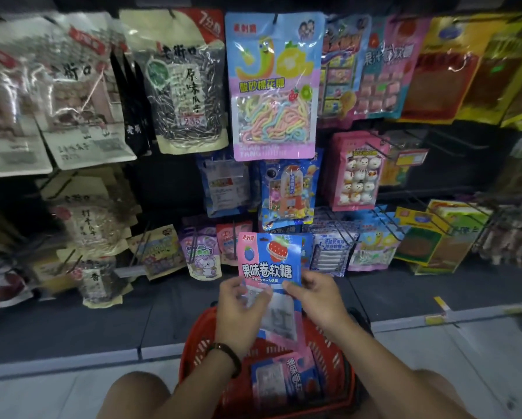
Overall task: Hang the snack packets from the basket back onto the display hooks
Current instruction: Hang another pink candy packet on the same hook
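Presently held: one blue-and-pink snack packet [267, 261], upright, strawberry picture at its top, gripped at its lower edge by both hands above the basket. Left hand [238, 309]: fingers curled, pinching the packet's lower left corner; dark bracelet [228, 356] on the wrist. Right hand [317, 293]: fingers closed on the lower right edge. Red basket [329, 346]: on the floor between the person's knees, holding at least one more packet [287, 379] of the same kind, lying flat. Display rack behind: rows of hanging packets, among them a large blue marshmallow bag [273, 86] directly above and a sunflower-seed bag [187, 86] to its left. Several black hooks [389, 220] project at lower right.
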### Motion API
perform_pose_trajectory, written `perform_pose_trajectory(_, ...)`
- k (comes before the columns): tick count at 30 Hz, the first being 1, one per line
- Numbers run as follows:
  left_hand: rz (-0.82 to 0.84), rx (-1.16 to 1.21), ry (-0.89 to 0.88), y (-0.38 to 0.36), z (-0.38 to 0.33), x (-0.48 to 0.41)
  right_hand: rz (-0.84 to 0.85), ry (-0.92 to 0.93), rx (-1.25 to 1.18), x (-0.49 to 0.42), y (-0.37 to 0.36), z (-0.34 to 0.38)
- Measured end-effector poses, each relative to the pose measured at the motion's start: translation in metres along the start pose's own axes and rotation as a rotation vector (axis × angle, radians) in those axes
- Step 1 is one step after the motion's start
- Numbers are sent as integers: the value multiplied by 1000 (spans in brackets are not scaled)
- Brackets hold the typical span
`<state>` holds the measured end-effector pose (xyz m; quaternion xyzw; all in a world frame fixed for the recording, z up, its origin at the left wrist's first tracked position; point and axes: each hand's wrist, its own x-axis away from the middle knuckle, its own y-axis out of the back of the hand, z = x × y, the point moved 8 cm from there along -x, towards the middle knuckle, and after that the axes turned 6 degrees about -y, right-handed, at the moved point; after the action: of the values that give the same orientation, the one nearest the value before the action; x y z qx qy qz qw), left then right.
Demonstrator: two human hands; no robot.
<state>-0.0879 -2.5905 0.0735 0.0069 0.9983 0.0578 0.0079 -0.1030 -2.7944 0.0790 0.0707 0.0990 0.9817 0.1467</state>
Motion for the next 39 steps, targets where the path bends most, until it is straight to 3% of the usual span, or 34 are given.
perform_pose_trajectory(5,189,140,23,-31,-7,2,51,141,131,15,-24,22)
perform_pose_trajectory(10,59,190,11,-13,-1,-17,143,149,190,20,-30,27)
perform_pose_trajectory(13,68,182,82,0,8,-28,-13,99,165,9,-5,27)
perform_pose_trajectory(16,135,144,104,8,12,-39,-191,11,131,-6,31,24)
perform_pose_trajectory(20,219,113,98,6,12,-47,-149,-86,107,-26,40,18)
perform_pose_trajectory(24,304,62,52,-3,0,-51,-128,-59,35,-37,39,17)
perform_pose_trajectory(34,176,-70,-82,-13,-9,-82,-77,-98,-166,-57,44,-7)
perform_pose_trajectory(39,219,-232,-125,-31,9,-105,-93,-60,-159,-77,54,-35)
